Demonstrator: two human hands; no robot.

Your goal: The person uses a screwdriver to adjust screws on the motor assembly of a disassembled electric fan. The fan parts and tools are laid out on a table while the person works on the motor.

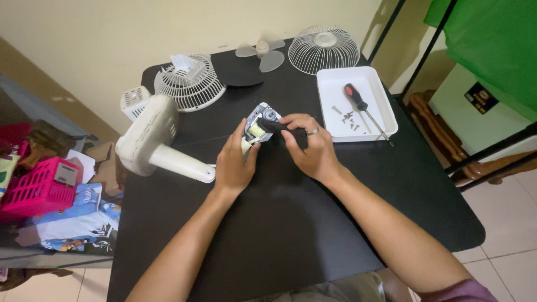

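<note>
Held a small fan motor (262, 119) over the middle of the black table (291, 223), gripped from both sides. Left hand (235, 162) curled round the motor's lower left side, fingers pressed together on its pale housing, thumb up along the edge. Right hand (310, 145) closed on a black tool handle (277, 126) that lay across the motor's top, fingers wrapped tight, a ring on one of them. Whether the tool tip sat in a screw: could not tell, hidden by the fingers. Just left of the left hand lay the cream fan stand (159, 146), tipped on its side, round base toward the wall and neck pointing at the left wrist. Behind it stood a white rear grille (189, 83) with a small white cover (134, 102) beside it at the table's edge. Farther back lay pale fan blades (263, 53) and a domed wire front grille (324, 49). To the right of the right hand sat a white tray (377, 92), near but apart, with a red-and-black screwdriver (361, 107) and a few loose screws (348, 118) in it. Off the table to the left, a pink basket (39, 187) amid papers.
</note>
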